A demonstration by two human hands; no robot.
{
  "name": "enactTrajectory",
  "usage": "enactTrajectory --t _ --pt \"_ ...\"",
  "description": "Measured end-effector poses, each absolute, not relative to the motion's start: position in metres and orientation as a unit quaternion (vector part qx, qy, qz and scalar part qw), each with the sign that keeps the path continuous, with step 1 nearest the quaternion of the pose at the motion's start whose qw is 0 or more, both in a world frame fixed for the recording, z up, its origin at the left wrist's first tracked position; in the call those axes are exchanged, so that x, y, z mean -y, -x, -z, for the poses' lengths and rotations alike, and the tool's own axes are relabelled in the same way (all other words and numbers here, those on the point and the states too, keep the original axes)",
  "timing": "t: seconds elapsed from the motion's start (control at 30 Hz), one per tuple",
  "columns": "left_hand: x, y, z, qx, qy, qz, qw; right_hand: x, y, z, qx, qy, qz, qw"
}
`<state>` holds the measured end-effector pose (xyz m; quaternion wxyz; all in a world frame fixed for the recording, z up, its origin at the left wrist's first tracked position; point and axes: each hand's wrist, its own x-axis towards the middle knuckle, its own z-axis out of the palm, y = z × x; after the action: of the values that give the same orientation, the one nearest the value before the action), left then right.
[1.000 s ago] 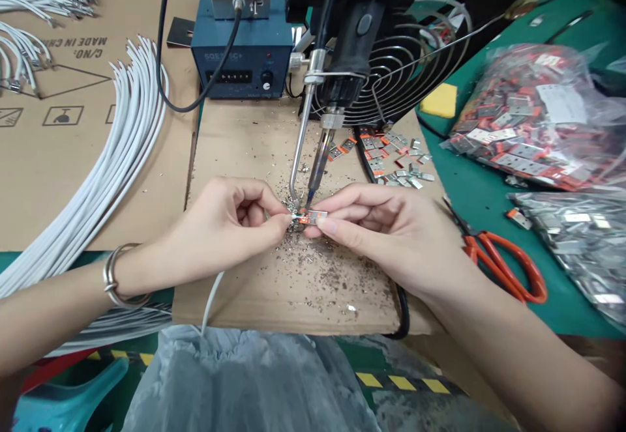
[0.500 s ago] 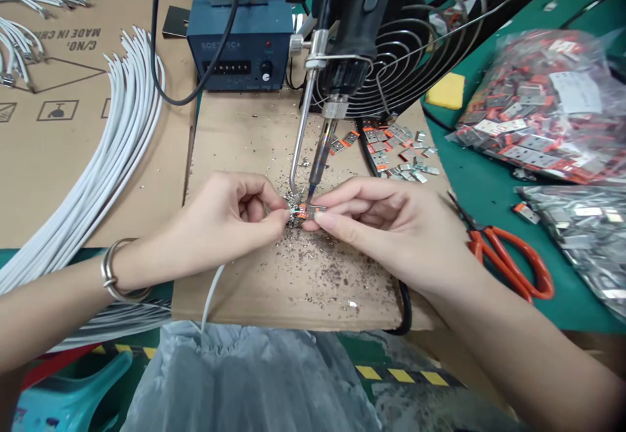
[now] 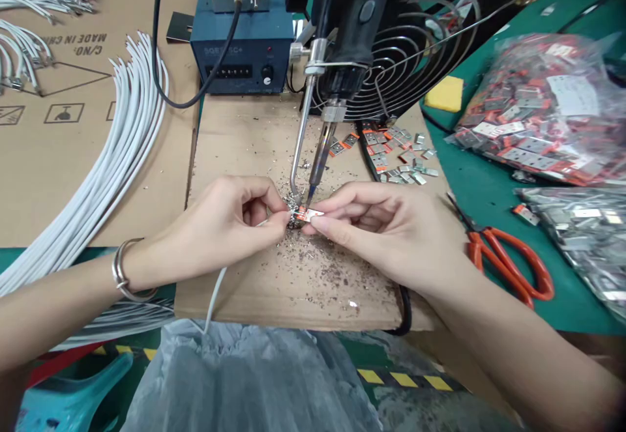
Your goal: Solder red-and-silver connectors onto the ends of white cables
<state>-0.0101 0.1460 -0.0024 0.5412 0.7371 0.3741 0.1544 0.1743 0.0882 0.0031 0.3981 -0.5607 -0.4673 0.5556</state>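
Note:
My left hand (image 3: 244, 220) is closed in a pinch on the end of a white cable (image 3: 214, 298), whose tail hangs down past the cardboard's front edge. Between the thumb and fingers of my right hand (image 3: 386, 230) is a small orange and metal USB connector (image 3: 313, 215). Cable end and connector meet under the tip of the soldering iron (image 3: 320, 158), which is fixed in a stand and points down. Beside the iron, a bent metal solder feed tube (image 3: 299, 139) ends just above the connector. Whether the tip touches the joint I cannot tell.
Solder crumbs cover the cardboard (image 3: 235, 158). A blue solder feeder box (image 3: 242, 60) and a round fan guard (image 3: 391, 60) stand behind. White cables (image 3: 141, 113) lie left. Loose connectors (image 3: 386, 145), orange-handled scissors (image 3: 513, 262), a yellow sponge (image 3: 444, 93) and bagged connectors (image 3: 533, 113) are right.
The connector has turned in my right hand, so a broad pale and orange face now shows instead of the metal edge. Both hands stay almost in place under the iron.

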Motion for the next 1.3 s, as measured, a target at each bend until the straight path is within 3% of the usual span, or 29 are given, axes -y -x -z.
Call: enactTrajectory --t 1.3 --pt "-0.1423 0.0079 -0.0021 -0.366 -0.735 -0.185 0.539 -0.0921 -0.1777 -0.0076 0.433 0.555 -0.605 0.373"
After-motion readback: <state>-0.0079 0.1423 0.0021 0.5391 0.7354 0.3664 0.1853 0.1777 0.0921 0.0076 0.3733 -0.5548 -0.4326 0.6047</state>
